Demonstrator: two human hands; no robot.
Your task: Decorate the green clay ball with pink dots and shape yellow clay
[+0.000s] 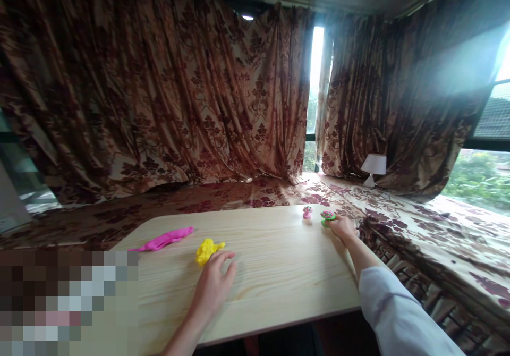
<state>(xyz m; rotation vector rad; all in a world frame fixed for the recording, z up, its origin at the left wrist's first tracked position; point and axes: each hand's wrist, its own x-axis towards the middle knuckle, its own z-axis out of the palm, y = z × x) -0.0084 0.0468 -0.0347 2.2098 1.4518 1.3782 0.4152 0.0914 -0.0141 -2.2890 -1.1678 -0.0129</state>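
Observation:
My right hand point(343, 227) reaches to the table's far right corner, its fingers closed on the edge of a small green figure with a pink-dotted top point(328, 215). Just left of it stands a smaller pink figure point(306, 212), speckled on top and resting on the wood. My left hand point(217, 273) is open over the table, thumb apart from the fingers. Right beside its fingertips lies a lumpy yellow mass point(206, 251), soft like modelling clay; whether they touch it I cannot tell. Farther left is a long, flat magenta piece point(169, 238).
The pale wooden table point(274, 271) has rounded corners. Behind it runs a ledge covered in flowered cloth point(255, 194), with a small white lamp point(373, 167) at the right. Patterned curtains point(191, 95) hang around. The lower left of the view is pixelated.

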